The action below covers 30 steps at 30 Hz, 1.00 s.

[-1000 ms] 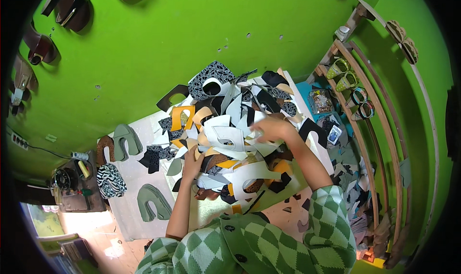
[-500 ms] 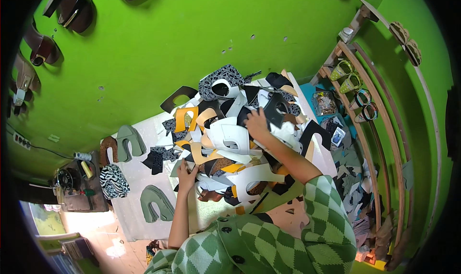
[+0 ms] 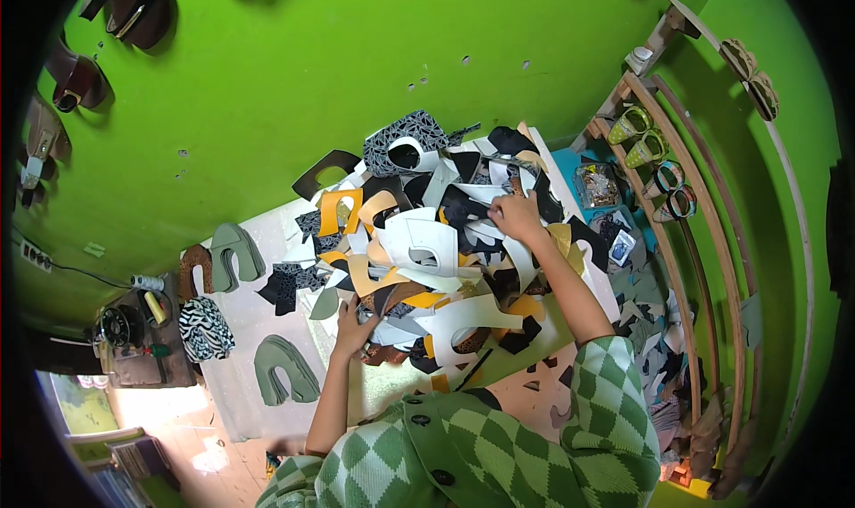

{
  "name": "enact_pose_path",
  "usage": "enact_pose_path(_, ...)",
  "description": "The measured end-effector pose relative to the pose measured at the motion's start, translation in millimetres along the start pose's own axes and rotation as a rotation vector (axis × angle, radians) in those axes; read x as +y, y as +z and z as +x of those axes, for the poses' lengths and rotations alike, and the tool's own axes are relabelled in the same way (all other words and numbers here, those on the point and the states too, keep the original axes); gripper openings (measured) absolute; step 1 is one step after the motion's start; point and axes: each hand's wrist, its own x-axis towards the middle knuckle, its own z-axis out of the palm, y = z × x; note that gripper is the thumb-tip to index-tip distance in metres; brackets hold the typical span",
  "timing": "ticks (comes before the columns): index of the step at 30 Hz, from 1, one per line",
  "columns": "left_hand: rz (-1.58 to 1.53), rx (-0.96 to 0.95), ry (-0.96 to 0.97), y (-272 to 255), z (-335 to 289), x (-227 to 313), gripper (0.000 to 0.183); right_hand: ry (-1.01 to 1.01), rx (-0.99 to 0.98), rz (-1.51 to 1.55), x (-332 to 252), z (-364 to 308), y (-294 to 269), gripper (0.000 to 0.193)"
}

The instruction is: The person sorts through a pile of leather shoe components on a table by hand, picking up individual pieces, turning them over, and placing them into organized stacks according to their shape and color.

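Note:
A heap of cut material scraps in white, black, yellow, tan and patterned pieces covers the white table (image 3: pixel 236 379). At the heap's near-left edge my left hand (image 3: pixel 354 330) rests with thumb and fingers apart. A small grey-green piece (image 3: pixel 323 304) lies beside its fingertips. My right hand (image 3: pixel 518 216) reaches into the far-right part, fingers curled down among black and white scraps; what they grip is hidden. Between the hands lie a white piece with a cut-out (image 3: pixel 419 232) and a yellow piece (image 3: pixel 341 212). A black-and-grey patterned piece (image 3: pixel 392 138) tops the far side.
Stacks of grey-green U-shaped pieces (image 3: pixel 283 365) and a zebra-patterned bundle (image 3: pixel 207 330) lie at left. A wooden rack (image 3: pixel 690 205) with sandals (image 3: pixel 643 138) stands at right, above more scraps (image 3: pixel 646 330). A green wall (image 3: pixel 294 81) rises behind.
My right hand has moved right and slightly nearer within the heap, and the black pieces around it have shifted. A grey-green piece now shows beside my left hand, which has barely moved.

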Motion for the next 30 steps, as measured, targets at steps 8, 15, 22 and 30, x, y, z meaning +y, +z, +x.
enact_pose_path(8, 0.051, 0.214, 0.066, -9.8, -32.5, -35.1, 0.081, -0.135, 0.224, 0.222, -25.8, 26.5, 5.0, 0.026)
enact_pose_path(15, 0.295, 0.199, 0.116, 11.5, -62.8, -20.2, 0.097, -0.288, -0.118, -0.295, -57.4, 8.9, 69.8, 0.073)
enact_pose_path(22, 0.116, 0.317, 0.139, 29.0, -57.9, -16.0, 0.074, -0.292, 0.084, -0.311, -55.6, 19.7, 99.5, 0.019)
enact_pose_path(30, -0.250, 0.296, 0.038, 20.3, -57.7, -48.3, 0.054, -0.114, 0.366, 0.462, -65.8, -6.5, 33.8, 0.025)
